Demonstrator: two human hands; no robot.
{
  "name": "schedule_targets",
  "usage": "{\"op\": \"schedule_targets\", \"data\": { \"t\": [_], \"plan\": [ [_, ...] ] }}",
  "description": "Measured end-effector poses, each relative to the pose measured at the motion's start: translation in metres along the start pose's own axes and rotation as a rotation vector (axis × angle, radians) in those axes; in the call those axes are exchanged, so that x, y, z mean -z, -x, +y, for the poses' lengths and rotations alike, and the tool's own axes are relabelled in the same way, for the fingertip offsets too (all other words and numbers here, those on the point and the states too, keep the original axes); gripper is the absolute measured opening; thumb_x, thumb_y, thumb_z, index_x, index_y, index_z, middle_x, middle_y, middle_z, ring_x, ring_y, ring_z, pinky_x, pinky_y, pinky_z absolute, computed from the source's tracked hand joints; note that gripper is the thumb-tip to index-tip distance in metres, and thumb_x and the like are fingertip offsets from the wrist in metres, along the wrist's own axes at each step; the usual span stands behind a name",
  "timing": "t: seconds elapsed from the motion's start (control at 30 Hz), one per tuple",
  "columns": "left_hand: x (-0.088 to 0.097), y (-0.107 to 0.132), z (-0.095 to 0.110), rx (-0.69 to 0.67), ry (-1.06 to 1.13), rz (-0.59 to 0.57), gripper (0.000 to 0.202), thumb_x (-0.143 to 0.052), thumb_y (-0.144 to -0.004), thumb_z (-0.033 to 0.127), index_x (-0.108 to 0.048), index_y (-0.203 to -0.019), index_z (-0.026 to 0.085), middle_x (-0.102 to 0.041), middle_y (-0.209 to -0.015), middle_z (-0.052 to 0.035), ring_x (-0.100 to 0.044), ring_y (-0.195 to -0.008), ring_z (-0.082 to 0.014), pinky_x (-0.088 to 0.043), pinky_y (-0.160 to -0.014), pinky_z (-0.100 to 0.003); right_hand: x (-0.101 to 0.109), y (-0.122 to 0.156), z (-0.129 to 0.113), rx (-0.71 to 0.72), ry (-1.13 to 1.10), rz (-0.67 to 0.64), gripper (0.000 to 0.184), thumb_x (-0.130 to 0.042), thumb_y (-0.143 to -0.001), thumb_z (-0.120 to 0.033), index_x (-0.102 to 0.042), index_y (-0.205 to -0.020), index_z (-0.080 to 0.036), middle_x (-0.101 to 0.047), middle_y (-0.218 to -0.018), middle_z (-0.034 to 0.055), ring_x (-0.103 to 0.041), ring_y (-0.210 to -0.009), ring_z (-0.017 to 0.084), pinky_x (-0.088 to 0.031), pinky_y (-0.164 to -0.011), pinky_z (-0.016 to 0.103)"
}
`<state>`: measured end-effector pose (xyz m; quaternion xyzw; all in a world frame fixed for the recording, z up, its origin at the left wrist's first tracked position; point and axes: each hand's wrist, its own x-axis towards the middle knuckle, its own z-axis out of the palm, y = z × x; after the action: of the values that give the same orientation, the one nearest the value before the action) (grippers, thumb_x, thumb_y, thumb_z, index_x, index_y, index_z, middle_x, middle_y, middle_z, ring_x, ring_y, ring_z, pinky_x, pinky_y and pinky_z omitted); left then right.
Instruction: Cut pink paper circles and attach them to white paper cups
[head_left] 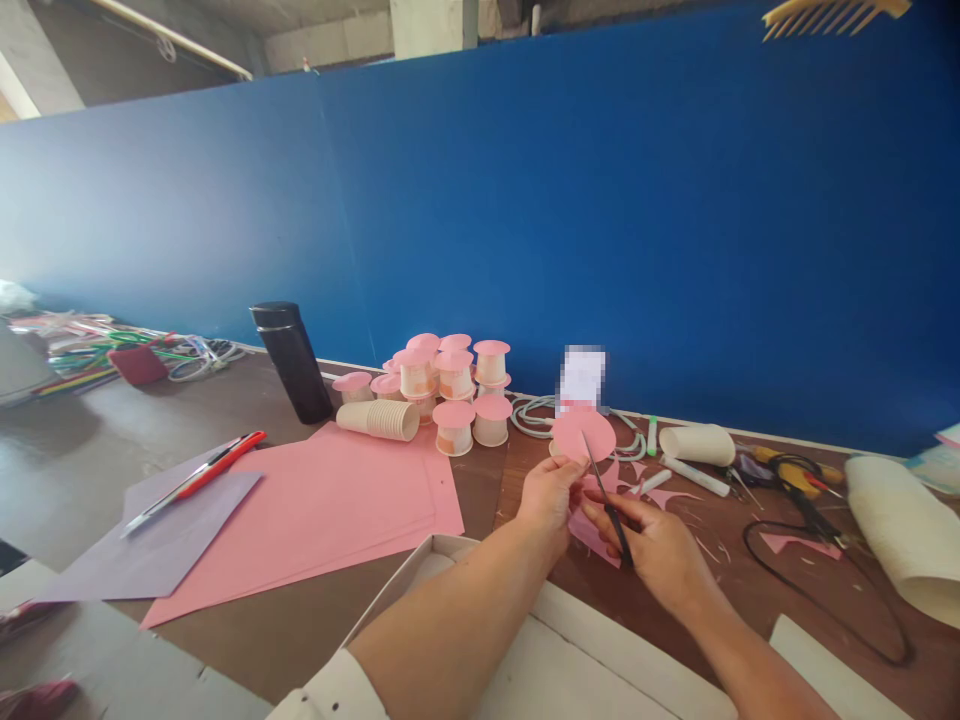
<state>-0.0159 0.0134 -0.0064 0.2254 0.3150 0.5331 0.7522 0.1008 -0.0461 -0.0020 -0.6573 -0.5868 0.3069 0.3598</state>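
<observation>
My left hand [550, 492] pinches a round pink paper disc [583, 436] by its lower edge and holds it upright above the table. My right hand [651, 551] is closed around the handles of dark scissors [606, 503], whose blades point up at the disc's lower right edge. Pink paper scraps [654, 493] lie on the brown table just behind and under both hands.
Sheets of pink paper [330, 510] and lilac paper [154, 545] with a red utility knife [196, 480] lie left. Behind stand pink-topped paper cups [454, 385], a black flask [292, 362], a cup stack [379, 418], a glue gun [795, 485] with cord, and a white box [540, 640] in front.
</observation>
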Motion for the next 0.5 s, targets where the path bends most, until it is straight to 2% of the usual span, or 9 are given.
{"op": "schedule_targets", "data": {
  "t": [0.17,0.27,0.37,0.43,0.5],
  "plan": [
    [0.004,-0.006,0.01,-0.015,-0.009,0.085,0.038,-0.087,-0.049,0.032,-0.057,-0.065,0.015,-0.054,-0.057,0.0034,-0.044,-0.049,-0.0048,-0.031,-0.051,-0.02,-0.002,-0.003,0.008,-0.01,-0.037,-0.018,0.049,-0.069,-0.073,-0.044,-0.073,-0.114,-0.018,-0.068,-0.069,0.0013,-0.06,-0.066,0.021,-0.048,-0.061,0.029],
    [0.007,-0.01,0.017,-0.034,0.015,0.121,0.036,-0.086,-0.053,0.031,-0.055,-0.064,0.015,-0.053,-0.056,0.0042,-0.042,-0.047,-0.0037,-0.031,-0.049,-0.019,-0.001,-0.003,0.01,-0.034,-0.07,-0.013,0.05,-0.07,-0.072,-0.046,-0.073,-0.113,-0.017,-0.069,-0.067,0.0015,-0.063,-0.065,0.022,-0.049,-0.06,0.03],
    [0.007,-0.01,0.023,-0.001,0.027,0.101,0.033,-0.085,-0.054,0.028,-0.059,-0.068,0.014,-0.057,-0.062,0.0025,-0.045,-0.05,-0.0033,-0.035,-0.052,-0.018,0.003,-0.004,0.009,-0.052,-0.11,0.137,0.051,-0.069,-0.074,-0.049,-0.072,-0.113,-0.017,-0.072,-0.071,0.0028,-0.068,-0.07,0.023,-0.051,-0.066,0.031],
    [0.007,-0.007,0.026,0.053,-0.008,0.047,0.032,-0.086,-0.054,0.026,-0.062,-0.071,0.014,-0.06,-0.066,0.0009,-0.048,-0.054,-0.0039,-0.039,-0.056,-0.018,0.008,-0.006,0.009,-0.061,-0.149,0.255,0.052,-0.068,-0.075,-0.05,-0.069,-0.116,-0.018,-0.075,-0.081,0.0045,-0.07,-0.079,0.024,-0.051,-0.071,0.031],
    [0.007,-0.005,0.028,0.106,-0.064,-0.034,0.031,-0.086,-0.054,0.026,-0.064,-0.073,0.014,-0.061,-0.068,-0.0003,-0.051,-0.056,-0.0048,-0.04,-0.057,-0.019,0.017,-0.011,0.012,-0.063,-0.142,0.313,0.055,-0.068,-0.074,-0.05,-0.066,-0.12,-0.02,-0.076,-0.092,0.006,-0.071,-0.087,0.026,-0.051,-0.074,0.032]
  ]
}}
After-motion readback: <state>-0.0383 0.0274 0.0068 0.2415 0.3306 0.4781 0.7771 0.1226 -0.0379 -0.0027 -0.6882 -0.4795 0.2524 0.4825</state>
